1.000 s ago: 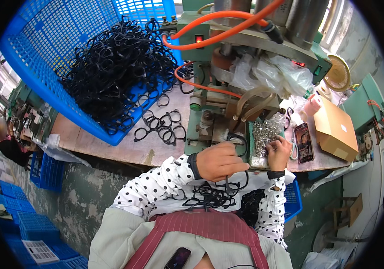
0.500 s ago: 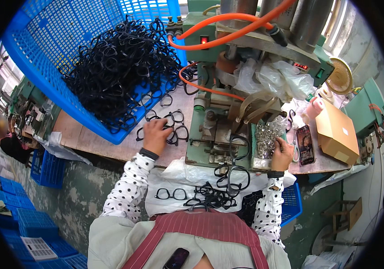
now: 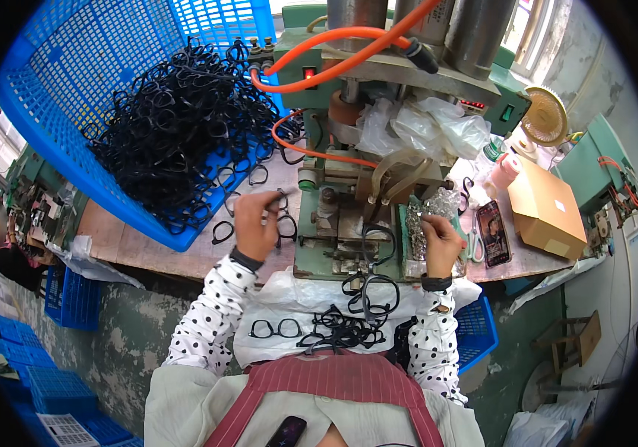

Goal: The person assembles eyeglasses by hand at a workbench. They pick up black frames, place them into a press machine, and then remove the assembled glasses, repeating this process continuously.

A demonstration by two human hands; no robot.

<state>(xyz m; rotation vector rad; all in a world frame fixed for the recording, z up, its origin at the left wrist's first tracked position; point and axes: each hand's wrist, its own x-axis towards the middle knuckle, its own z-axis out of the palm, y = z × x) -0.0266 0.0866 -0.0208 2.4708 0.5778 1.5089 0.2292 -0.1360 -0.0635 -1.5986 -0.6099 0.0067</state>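
Note:
My left hand [image 3: 256, 227] is over the table beside the blue basket. Its fingers curl against a dark eyeglass frame [image 3: 294, 229], pinching it as far as I can see; the fingertips are partly blurred. My right hand [image 3: 444, 247] is at a tray of small shiny metal parts [image 3: 414, 231], thumb and fingers pinched together. Whatever lies between those fingertips is too small to make out. Between my hands, another eyeglass frame [image 3: 394, 244] hangs at the front of the green press [image 3: 311, 257]. Several dark eyeglass frames [image 3: 345, 328] lie piled on a white cloth [image 3: 259, 287] at my lap.
A large blue basket [image 3: 136, 216] heaped with black eyeglass frames [image 3: 185, 127] leans at the left. Orange hoses [image 3: 334, 74] cross the press. Scissors [image 3: 475, 242], a phone [image 3: 493, 235] and a cardboard box [image 3: 546, 208] sit at the right; another blue basket [image 3: 483, 328] stands below.
My left hand has gone from spread over the frames on the table to curled fingers. The right hand stays at the metal parts. The whole view has shifted slightly.

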